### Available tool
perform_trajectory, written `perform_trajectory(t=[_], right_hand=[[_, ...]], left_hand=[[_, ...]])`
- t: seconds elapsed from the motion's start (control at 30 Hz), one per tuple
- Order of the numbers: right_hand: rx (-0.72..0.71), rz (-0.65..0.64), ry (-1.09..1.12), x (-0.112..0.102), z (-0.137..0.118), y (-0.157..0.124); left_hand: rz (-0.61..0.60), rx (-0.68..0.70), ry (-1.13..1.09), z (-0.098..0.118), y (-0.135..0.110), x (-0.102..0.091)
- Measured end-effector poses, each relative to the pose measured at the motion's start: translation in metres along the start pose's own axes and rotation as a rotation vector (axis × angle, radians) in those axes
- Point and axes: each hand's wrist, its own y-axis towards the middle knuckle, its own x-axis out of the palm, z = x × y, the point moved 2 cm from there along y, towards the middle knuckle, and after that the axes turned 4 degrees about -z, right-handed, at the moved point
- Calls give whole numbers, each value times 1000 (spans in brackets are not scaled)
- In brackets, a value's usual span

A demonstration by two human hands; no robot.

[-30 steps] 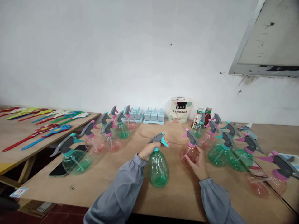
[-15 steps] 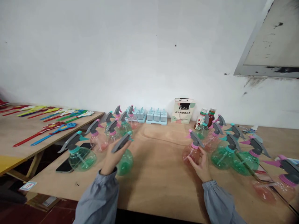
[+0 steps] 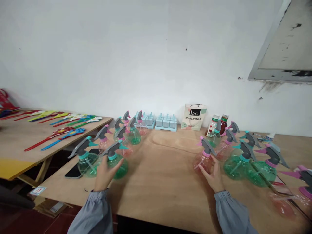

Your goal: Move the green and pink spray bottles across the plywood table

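My left hand (image 3: pixel 105 175) is curved round the near side of a green spray bottle (image 3: pixel 120 169), its thumb along the clear round body and its other fingers mostly hidden. That bottle stands upright with its teal nozzle toward the right. My right hand (image 3: pixel 214 175) grips a pink spray bottle (image 3: pixel 201 161) between thumb and fingers, low on the body; its grey trigger head has a pink nozzle pointing left. Just left of my left hand sits another green spray bottle (image 3: pixel 85 165). Right of my right hand are a green spray bottle (image 3: pixel 234 168) and several others.
Behind, by the wall, are light-blue ice-pop moulds (image 3: pixel 166 123), a paper bag (image 3: pixel 194 117) and two labelled bottles (image 3: pixel 223 123). A phone (image 3: pixel 73 172) lies at the left edge. Colourful hand-shaped sticks (image 3: pixel 62 138) cover the left table. A glass-like strip (image 3: pixel 265 180) lies right.
My left hand has gone from the bottle's trigger head down to its body, and the nozzle now faces right. My right hand stays on the pink bottle. The view has shifted slightly left.
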Motion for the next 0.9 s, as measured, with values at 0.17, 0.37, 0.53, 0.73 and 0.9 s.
perform_trajectory(t=[0.17, 0.37, 0.53, 0.73, 0.9], right_hand=[[7, -9, 25, 1, 0, 0], [24, -12, 34, 0, -1, -2], [7, -2, 28, 1, -2, -2], [13, 20, 12, 3, 1, -4], [28, 35, -40, 3, 2, -4]], left_hand=[[192, -126, 224, -3, -7, 6], [288, -159, 312, 9, -14, 10], [332, -173, 317, 3, -12, 11], [383, -122, 233, -8, -11, 12], [534, 85, 27, -14, -14, 2]])
